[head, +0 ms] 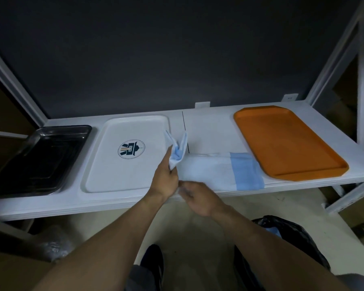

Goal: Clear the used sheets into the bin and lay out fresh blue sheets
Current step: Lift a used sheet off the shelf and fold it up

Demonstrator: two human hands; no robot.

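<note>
Seemingly midway: the left hand (165, 175) grips a bunched sheet (178, 153) near the front edge of the shelf (208, 127). The right hand (198, 198) is blurred, so its hold is unclear. Blue shows in the bin (292, 234), and the trays (343, 164) await sheets.

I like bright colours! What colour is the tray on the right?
Orange; the tray shows best in the head view.

Bare shelf (208, 131) strip at frame centre — passable; white tray (124, 173) left, orange tray (286, 139) right, sheet (219, 171) below.
</note>
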